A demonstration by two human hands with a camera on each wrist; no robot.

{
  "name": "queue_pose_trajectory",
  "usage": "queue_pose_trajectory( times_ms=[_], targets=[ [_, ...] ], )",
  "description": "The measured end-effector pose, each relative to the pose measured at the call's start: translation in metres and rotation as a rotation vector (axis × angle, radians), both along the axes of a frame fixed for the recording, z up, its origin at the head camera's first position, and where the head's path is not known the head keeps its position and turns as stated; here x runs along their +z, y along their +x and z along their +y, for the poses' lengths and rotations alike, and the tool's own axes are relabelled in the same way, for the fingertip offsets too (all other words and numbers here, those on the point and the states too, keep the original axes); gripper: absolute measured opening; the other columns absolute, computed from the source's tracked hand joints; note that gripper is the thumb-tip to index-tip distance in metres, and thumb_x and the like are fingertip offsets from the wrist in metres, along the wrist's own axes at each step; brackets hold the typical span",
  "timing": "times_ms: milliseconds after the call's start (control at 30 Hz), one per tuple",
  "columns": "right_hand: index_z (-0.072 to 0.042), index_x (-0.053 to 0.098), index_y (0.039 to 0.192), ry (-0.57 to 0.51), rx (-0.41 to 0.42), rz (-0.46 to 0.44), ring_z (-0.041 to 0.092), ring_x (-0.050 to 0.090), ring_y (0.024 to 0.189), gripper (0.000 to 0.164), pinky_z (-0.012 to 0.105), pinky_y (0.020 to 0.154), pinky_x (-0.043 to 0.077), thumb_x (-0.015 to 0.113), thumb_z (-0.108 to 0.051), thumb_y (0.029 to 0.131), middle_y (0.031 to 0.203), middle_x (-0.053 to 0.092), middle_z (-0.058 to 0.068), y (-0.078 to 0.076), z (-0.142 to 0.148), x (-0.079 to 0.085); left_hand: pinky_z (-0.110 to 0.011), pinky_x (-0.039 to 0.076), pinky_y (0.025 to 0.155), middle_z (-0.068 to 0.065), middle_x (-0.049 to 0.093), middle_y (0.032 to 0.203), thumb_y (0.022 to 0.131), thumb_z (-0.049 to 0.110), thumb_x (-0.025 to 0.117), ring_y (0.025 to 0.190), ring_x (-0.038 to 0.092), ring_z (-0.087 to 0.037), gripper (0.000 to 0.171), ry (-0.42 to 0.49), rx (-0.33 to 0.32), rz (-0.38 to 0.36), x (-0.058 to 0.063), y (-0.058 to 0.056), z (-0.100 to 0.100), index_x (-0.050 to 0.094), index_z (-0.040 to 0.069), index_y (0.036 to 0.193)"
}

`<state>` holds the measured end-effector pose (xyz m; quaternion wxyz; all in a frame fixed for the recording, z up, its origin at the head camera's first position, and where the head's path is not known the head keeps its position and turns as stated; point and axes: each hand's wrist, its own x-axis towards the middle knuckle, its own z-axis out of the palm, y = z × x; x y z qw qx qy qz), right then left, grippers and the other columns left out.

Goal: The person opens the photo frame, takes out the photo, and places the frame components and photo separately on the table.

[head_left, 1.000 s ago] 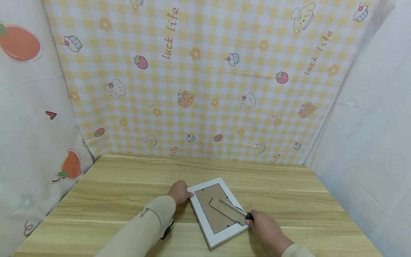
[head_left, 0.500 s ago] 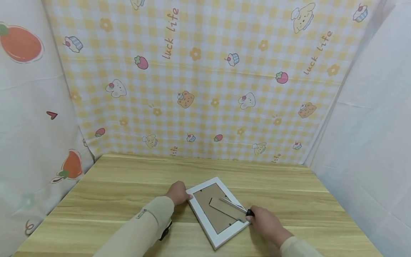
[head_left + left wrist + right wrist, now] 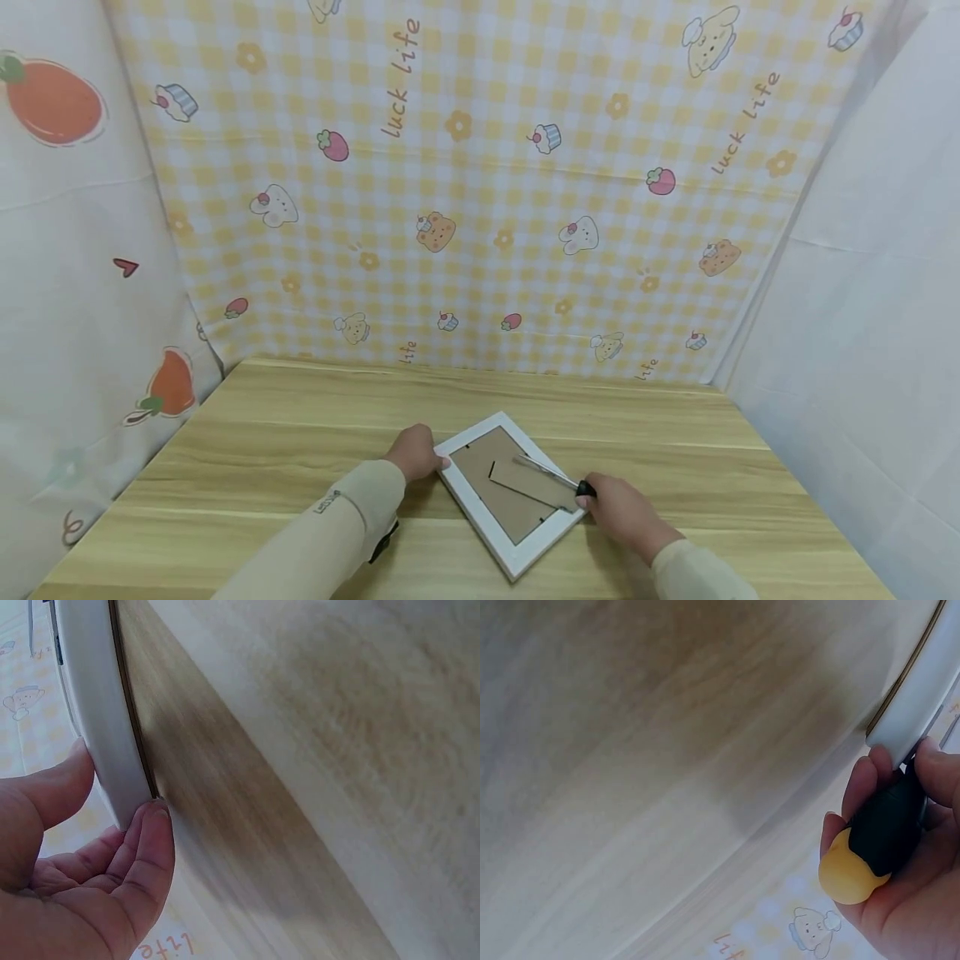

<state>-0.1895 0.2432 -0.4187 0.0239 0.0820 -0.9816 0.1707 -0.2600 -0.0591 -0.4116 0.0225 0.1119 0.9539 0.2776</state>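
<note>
A white picture frame [image 3: 480, 514] shows its back, with a brown backing board [image 3: 517, 508] and a thin dark stand outline on it. My left hand [image 3: 412, 452] pinches its left corner; in the left wrist view, the thumb is on one face and curled fingers [image 3: 154, 840] are on the other. My right hand [image 3: 622, 512] grips a screwdriver by its black and yellow handle [image 3: 889, 825]. Its metal shaft [image 3: 551, 473] lies across the back of the frame. Fingertips of that hand also touch the frame's right corner [image 3: 907, 727]. Whether the frame touches the table is unclear.
The wood-grain table [image 3: 300, 417] extends around the frame on all sides. Behind it hangs a yellow checked cloth [image 3: 465, 275] with cartoon prints. White cloths close off the left side [image 3: 75, 333] and the right side [image 3: 847, 333].
The picture frame has turned a little counterclockwise in the head view: its far corner moved left, its near corner right. The right hand and screwdriver shifted slightly farther away. Both hands kept their holds.
</note>
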Motion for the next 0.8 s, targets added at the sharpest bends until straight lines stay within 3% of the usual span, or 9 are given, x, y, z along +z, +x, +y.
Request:
queue_pose_trajectory(
  times_ms=[233, 800],
  targets=[
    [-0.005, 0.060, 0.084, -0.015, 0.004, -0.016, 0.017, 0.050, 0.067, 0.011, 0.039, 0.064, 0.046, 0.068, -0.011, 0.087, 0.071, 0.056, 0.001, -0.005, 0.000, 0.003, -0.027, 0.036, 0.055, -0.002, 0.041, 0.061, 0.080, 0.014, 0.078, 0.057, 0.037, -0.016, 0.036, 0.025, -0.013, -0.011, -0.001, 0.003, -0.003, 0.047, 0.004, 0.064],
    [-0.006, 0.057, 0.081, -0.035, 0.003, -0.076, 0.017, 0.046, 0.065, 0.014, 0.035, 0.062, 0.041, 0.066, -0.012, 0.089, 0.068, 0.049, 0.001, -0.015, 0.003, 0.004, -0.029, 0.037, 0.055, -0.003, 0.043, 0.060, 0.078, 0.014, 0.079, 0.057, 0.039, -0.016, 0.037, 0.049, -0.003, 0.036, -0.002, 0.020, -0.006, 0.047, 0.004, 0.065]
  ],
)
